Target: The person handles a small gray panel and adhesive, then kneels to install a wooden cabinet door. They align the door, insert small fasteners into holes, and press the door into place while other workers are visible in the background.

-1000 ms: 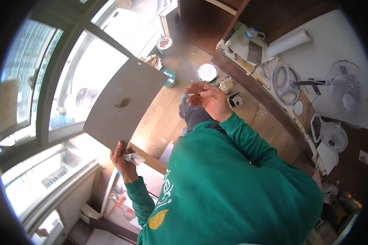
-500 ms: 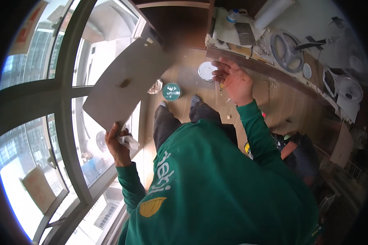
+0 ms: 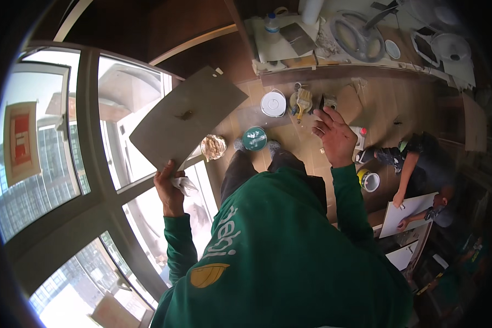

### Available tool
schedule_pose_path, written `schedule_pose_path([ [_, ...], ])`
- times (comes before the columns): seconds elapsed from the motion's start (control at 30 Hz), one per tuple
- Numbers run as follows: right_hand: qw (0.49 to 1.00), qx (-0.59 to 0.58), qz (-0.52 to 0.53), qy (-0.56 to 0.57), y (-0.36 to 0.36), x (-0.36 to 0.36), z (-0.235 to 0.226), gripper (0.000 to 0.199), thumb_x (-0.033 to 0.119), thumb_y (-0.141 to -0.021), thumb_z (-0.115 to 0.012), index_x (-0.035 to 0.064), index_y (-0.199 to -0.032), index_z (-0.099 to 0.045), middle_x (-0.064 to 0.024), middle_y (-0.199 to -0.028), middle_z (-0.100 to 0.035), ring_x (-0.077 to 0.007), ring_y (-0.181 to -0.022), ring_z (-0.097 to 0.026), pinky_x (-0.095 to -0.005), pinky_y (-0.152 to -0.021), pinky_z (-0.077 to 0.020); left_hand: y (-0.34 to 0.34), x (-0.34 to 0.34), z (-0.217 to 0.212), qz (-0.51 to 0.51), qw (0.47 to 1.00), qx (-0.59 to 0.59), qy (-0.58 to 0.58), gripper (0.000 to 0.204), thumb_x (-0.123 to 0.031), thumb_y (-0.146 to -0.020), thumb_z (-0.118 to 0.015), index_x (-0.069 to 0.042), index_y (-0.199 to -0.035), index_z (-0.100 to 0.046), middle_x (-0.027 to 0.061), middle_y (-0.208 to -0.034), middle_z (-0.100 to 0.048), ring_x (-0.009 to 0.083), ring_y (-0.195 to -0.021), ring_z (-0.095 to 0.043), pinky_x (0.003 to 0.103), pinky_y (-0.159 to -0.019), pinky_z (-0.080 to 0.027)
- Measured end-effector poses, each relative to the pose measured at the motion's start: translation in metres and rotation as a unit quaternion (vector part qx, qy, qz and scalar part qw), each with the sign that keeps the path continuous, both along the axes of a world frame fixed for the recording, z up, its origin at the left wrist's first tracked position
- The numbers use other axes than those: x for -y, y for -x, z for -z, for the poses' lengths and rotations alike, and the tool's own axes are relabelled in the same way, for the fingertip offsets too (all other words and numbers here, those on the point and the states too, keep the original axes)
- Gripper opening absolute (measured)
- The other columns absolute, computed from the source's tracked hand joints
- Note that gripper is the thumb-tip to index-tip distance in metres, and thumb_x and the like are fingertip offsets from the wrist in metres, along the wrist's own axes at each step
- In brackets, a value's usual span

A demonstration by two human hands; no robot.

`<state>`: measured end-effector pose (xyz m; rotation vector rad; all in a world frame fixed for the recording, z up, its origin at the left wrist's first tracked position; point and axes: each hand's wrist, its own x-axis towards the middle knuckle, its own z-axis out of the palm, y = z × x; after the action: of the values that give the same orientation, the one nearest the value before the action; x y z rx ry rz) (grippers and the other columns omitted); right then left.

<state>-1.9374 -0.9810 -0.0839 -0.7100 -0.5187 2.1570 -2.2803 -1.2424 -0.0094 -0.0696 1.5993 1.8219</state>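
Observation:
My left hand (image 3: 170,187) grips the lower edge of a flat grey panel (image 3: 175,131), with a crumpled white cloth (image 3: 186,186) in the same hand. The panel is tilted up beside the window and has a small brown mark near its middle. Raised over the floor, my right hand (image 3: 336,136) has its palm up and its fingers apart and slightly bent. I see nothing held in it. Just past its fingertips a dark, pointed thing (image 3: 322,102) shows, too small to name.
On the wooden floor stand a green-topped bucket (image 3: 255,139), a white-lidded bucket (image 3: 273,103), a brush (image 3: 303,101), a foil-like bag (image 3: 213,146) and a yellow tin (image 3: 369,180). A cluttered counter (image 3: 290,74) runs behind. At right, a co-worker's hands (image 3: 402,210) hold a white board (image 3: 413,213).
The view has swung to the right, bringing the co-worker with the white board into sight. My left hand still holds the panel and cloth; my right hand's fingers have shifted slightly.

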Motion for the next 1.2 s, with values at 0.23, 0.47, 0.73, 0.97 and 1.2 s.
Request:
schedule_pose_path([
  [0.23, 0.999, 0.026, 0.007, -0.025, 0.070, 0.000, -0.008, 0.054, 0.023, -0.083, -0.050, -0.0014, -0.131, -0.049, -0.0213, -0.128, -0.058, -0.0292, -0.103, -0.062, -0.0417, -0.093, -0.0477, 0.071, -0.031, 0.056, 0.041, 0.995, 0.024, 0.090, 0.016, -0.012, -0.092, -0.063, -0.001, -0.084, -0.055, 0.0037, -0.061, -0.052, 0.0120, -0.048, -0.050, 0.026, -0.046, -0.042],
  [0.47, 0.999, -0.004, 0.043, -0.003, 0.132, 0.001, 0.015, 0.054, 0.024, -0.085, -0.045, -0.0019, -0.132, -0.049, -0.0212, -0.129, -0.057, -0.0302, -0.103, -0.062, -0.0425, -0.092, -0.0489, 0.163, -0.050, 0.152, 0.245, 0.932, -0.181, 0.197, 0.019, -0.011, -0.091, -0.064, 0.002, -0.105, -0.067, 0.0095, -0.082, -0.063, 0.0156, -0.070, -0.062, 0.028, -0.061, -0.050],
  [0.73, 0.999, -0.034, 0.016, 0.008, 0.158, -0.037, 0.045, 0.054, 0.022, -0.085, -0.048, -0.0028, -0.133, -0.048, -0.0227, -0.128, -0.057, -0.0301, -0.103, -0.062, -0.0426, -0.092, -0.0497, 0.171, -0.118, 0.183, 0.301, 0.921, -0.138, 0.203, 0.030, -0.018, -0.102, -0.048, 0.006, -0.108, -0.067, 0.0047, -0.091, -0.067, 0.0097, -0.078, -0.058, 0.026, -0.067, -0.048],
  [0.97, 1.000, 0.004, -0.029, 0.012, 0.146, -0.099, 0.153, 0.046, 0.015, -0.084, -0.048, -0.0033, -0.127, -0.052, -0.0206, -0.124, -0.061, -0.0286, -0.099, -0.065, -0.0381, -0.090, -0.0504, 0.218, -0.186, 0.353, 0.260, 0.954, -0.031, 0.143, 0.030, -0.017, -0.102, -0.045, 0.003, -0.117, -0.061, 0.0110, -0.097, -0.069, 0.0165, -0.084, -0.064, 0.030, -0.072, -0.052],
  [1.2, 0.997, 0.017, -0.076, 0.019, 0.165, -0.132, 0.328, 0.046, 0.005, -0.082, -0.051, -0.0030, -0.128, -0.053, -0.0184, -0.123, -0.062, -0.0231, -0.098, -0.065, -0.0345, -0.090, -0.0496, 0.261, -0.270, 0.539, 0.423, 0.688, -0.544, 0.229, 0.028, -0.009, -0.093, -0.057, 0.008, -0.115, -0.060, 0.0134, -0.096, -0.069, 0.0187, -0.087, -0.066, 0.029, -0.075, -0.051],
])
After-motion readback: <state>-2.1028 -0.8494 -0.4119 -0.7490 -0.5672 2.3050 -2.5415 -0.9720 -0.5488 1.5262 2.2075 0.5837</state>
